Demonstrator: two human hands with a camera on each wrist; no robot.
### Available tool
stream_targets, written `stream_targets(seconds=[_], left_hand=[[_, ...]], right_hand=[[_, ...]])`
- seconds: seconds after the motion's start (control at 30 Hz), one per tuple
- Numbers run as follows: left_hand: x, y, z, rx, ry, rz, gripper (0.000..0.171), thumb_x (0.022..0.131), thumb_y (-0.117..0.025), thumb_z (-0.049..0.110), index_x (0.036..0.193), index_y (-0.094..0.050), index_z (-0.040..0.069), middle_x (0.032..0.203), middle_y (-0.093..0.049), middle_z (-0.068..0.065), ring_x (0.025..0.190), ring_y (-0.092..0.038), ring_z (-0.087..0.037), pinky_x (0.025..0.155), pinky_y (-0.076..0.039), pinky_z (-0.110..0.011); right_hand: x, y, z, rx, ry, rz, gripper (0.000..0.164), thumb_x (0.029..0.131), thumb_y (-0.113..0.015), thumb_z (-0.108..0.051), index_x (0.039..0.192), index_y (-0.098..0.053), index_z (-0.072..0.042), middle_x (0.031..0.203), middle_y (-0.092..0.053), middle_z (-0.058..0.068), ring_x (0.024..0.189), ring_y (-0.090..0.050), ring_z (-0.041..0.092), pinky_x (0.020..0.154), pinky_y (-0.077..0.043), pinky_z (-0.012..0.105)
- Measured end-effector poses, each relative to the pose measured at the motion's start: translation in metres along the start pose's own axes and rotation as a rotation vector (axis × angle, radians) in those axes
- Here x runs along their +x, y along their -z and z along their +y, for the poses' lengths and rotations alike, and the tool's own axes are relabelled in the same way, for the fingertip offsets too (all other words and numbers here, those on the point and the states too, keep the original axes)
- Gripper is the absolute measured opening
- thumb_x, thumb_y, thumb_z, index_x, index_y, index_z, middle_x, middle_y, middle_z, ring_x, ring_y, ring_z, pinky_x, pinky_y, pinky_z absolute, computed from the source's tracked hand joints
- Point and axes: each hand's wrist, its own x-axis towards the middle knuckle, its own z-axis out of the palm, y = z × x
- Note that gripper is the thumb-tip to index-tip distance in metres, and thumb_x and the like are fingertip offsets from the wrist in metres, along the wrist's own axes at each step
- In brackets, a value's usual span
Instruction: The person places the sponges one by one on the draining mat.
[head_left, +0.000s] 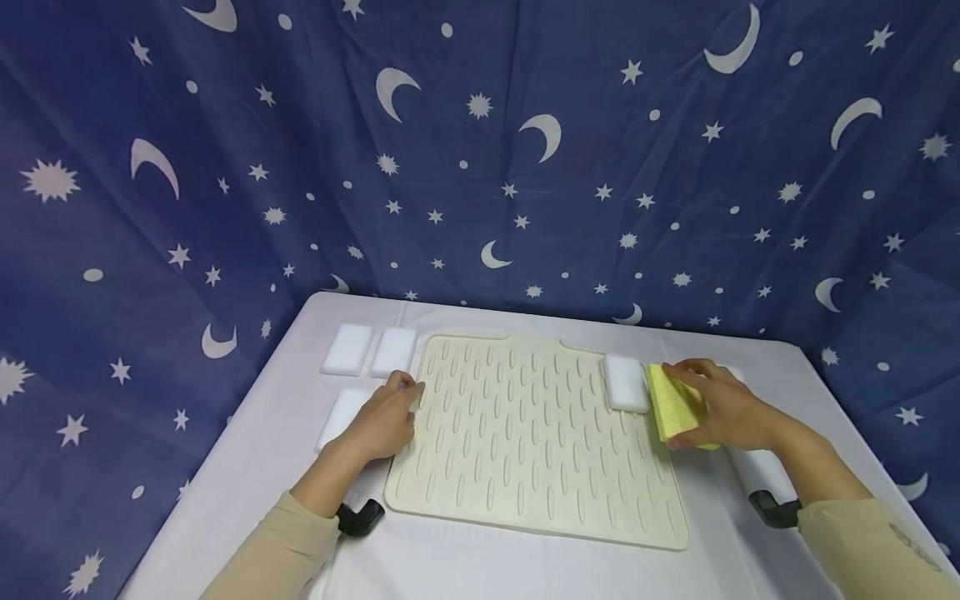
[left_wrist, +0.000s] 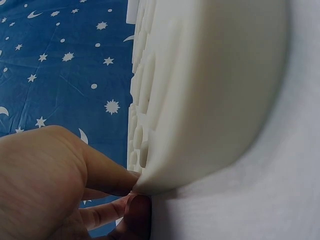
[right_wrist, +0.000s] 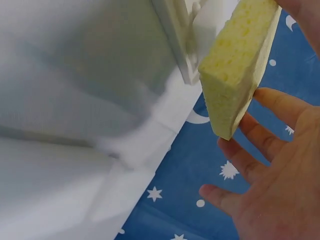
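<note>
A cream drying mat (head_left: 525,433) with rows of raised oval ridges lies flat on the table. My left hand (head_left: 382,417) is at its left edge; in the left wrist view, the thumb and index finger (left_wrist: 110,172) pinch the mat's rim (left_wrist: 200,115). Over the mat's right side, my right hand (head_left: 723,404) grips a yellow sponge (head_left: 675,406) by its edges, between thumb and fingers. The right wrist view shows the porous sponge (right_wrist: 237,60) tilted and held off the tablecloth. Just left of it, a white sponge block (head_left: 626,383) rests on the mat's upper right part.
Three white blocks sit left of the mat: one at the back (head_left: 348,350), one beside it (head_left: 393,352), one (head_left: 345,414) partly behind the left hand. Another white object (head_left: 761,475) lies under the right forearm. A blue star-patterned curtain (head_left: 480,167) hangs behind the white-covered table (head_left: 465,567).
</note>
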Motion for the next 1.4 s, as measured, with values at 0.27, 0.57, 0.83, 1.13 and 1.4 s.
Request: stream_targets(seconds=[0.27,0.57,0.83,1.13,1.4], left_hand=[[0.001,0.001,0.001,0.005,-0.01,-0.003,0.052,0.095,-0.058,0.0,0.147,-0.054,-0.005,0.147,-0.049,-0.02,0.113,-0.06,-0.032,0.097,-0.053,-0.047],[0.001,0.002,0.001,0.0,-0.008,-0.006,0.052,0.096,-0.057,0.0,0.147,-0.053,-0.005,0.147,-0.048,-0.02,0.113,-0.059,-0.033,0.097,-0.053,-0.048],[0.001,0.003,0.002,0.002,-0.002,-0.016,0.053,0.096,-0.056,0.001,0.148,-0.052,-0.005,0.148,-0.047,-0.02,0.114,-0.058,-0.033,0.098,-0.052,-0.048],[0.001,0.002,0.002,0.005,0.004,-0.022,0.053,0.097,-0.056,0.002,0.149,-0.051,-0.005,0.148,-0.046,-0.019,0.114,-0.058,-0.033,0.098,-0.052,-0.048],[0.001,0.003,0.002,0.008,0.006,-0.025,0.053,0.096,-0.056,0.001,0.149,-0.051,-0.004,0.148,-0.046,-0.019,0.115,-0.058,-0.033,0.099,-0.052,-0.048]], right_hand=[[-0.007,-0.006,-0.007,0.001,0.04,0.032,0.123,0.063,-0.092,-0.064,0.161,-0.038,-0.012,0.155,-0.038,0.016,0.135,-0.039,0.042,0.104,-0.038,0.071],[-0.013,-0.01,-0.017,-0.004,0.07,0.053,0.123,0.061,-0.092,-0.065,0.159,-0.04,-0.011,0.155,-0.039,0.014,0.135,-0.039,0.04,0.104,-0.04,0.068],[-0.021,-0.013,-0.028,-0.004,0.079,0.056,0.123,0.061,-0.093,-0.064,0.159,-0.041,-0.012,0.155,-0.039,0.014,0.135,-0.04,0.041,0.103,-0.039,0.069],[-0.026,-0.022,-0.033,0.013,0.109,0.062,0.12,0.062,-0.092,-0.065,0.159,-0.042,-0.015,0.156,-0.039,0.014,0.137,-0.038,0.042,0.104,-0.037,0.07],[-0.029,-0.033,-0.036,0.019,0.129,0.075,0.12,0.062,-0.09,-0.068,0.158,-0.044,-0.012,0.154,-0.041,0.014,0.136,-0.041,0.04,0.106,-0.036,0.065]])
